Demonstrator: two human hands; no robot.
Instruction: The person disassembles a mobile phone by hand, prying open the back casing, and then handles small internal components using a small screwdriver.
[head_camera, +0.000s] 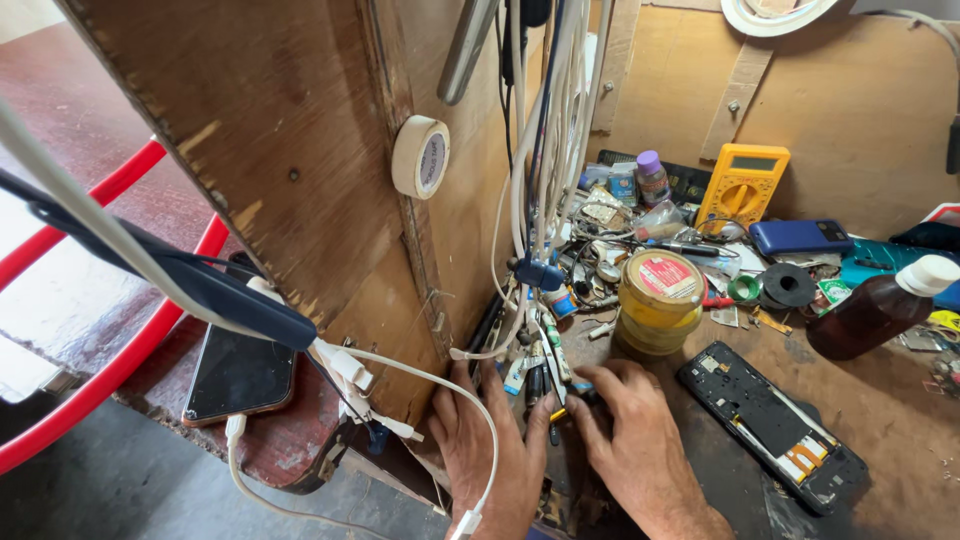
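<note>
Hands low center — left hand (487, 445) flat, fingers spread; right hand (628, 432) pinching small tools (548, 385) w/ fingertips, near yellow tin (658, 300).

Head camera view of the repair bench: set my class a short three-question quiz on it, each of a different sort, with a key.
1. True or false: the opened phone lies to the right of the right hand.
2. Which stands on the bench just beyond the hands?
A. a yellow tin
B. a green mug
C. a white kettle
3. Fill in: the roll of tape hangs on the wooden ____.

Key:
1. True.
2. A; the left hand and right hand both reach into the small tools in front of it.
3. Board.
</note>
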